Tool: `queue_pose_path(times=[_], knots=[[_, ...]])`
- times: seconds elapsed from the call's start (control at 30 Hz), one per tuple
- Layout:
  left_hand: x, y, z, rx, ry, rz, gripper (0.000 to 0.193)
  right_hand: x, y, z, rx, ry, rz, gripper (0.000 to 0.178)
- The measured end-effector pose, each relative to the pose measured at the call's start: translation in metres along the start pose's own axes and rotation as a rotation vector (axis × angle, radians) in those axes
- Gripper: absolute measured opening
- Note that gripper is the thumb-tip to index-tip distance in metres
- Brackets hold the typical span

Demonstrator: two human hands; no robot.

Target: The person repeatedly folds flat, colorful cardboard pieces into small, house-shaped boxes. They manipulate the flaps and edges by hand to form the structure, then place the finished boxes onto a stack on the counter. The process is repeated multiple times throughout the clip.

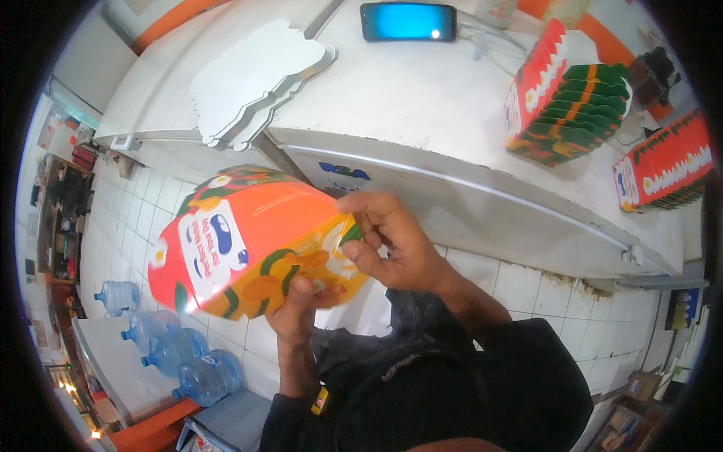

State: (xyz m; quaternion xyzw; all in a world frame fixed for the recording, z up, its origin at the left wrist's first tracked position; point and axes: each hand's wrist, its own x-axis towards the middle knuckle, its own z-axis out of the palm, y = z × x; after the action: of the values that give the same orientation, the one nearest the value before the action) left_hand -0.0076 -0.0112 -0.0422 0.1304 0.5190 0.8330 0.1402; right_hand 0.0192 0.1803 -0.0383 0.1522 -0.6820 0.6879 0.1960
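A printed cardboard food box (pixel 260 241), red-orange with yellow and green patterned sides, is held in front of my body and tilted to the left. My left hand (pixel 295 310) grips its lower side, thumb lying on the yellow panel and the other fingers mostly hidden. At the box's right end, my right hand (pixel 390 239) pinches the edge between thumb and bent fingers. A pile of flat box blanks (pixel 252 83), pale side up, lies beyond the box on the white freezer top (pixel 392 98).
Formed boxes stand nested in a stack (pixel 568 102) at the freezer's right, beside a second stack (pixel 666 169). A phone (pixel 409 22) with a blue screen lies at the back, near a pale cable (pixel 493 41). Several large water jugs (pixel 211 377) stand at lower left.
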Motion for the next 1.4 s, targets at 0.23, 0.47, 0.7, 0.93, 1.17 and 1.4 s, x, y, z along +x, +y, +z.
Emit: queue_pose_path(times=[0.23, 0.47, 0.7, 0.93, 1.17, 1.4], knots=[[0.001, -0.013, 0.004, -0.081, -0.058, 0.112, 0.047, -0.005, -0.01, 0.004, -0.006, 0.015, -0.019, 0.032], [-0.002, -0.019, 0.008, 0.017, 0.01, 0.124, 0.049, -0.002, -0.01, -0.005, -0.166, 0.029, -0.026, 0.025], [-0.006, -0.018, 0.005, 0.051, 0.087, 0.1, 0.048, 0.003, -0.008, 0.0, -0.169, 0.044, -0.133, 0.025], [0.0, -0.021, 0.004, -0.016, 0.109, 0.136, 0.049, -0.004, -0.001, 0.006, -0.134, -0.002, -0.145, 0.035], [0.002, -0.015, 0.006, 0.136, 0.216, 0.14, 0.049, -0.01, 0.019, 0.007, -0.025, -0.015, -0.149, 0.034], [0.006, -0.027, 0.001, 0.065, 0.275, 0.366, 0.054, -0.029, 0.042, 0.022, 0.061, 0.042, -0.101, 0.032]])
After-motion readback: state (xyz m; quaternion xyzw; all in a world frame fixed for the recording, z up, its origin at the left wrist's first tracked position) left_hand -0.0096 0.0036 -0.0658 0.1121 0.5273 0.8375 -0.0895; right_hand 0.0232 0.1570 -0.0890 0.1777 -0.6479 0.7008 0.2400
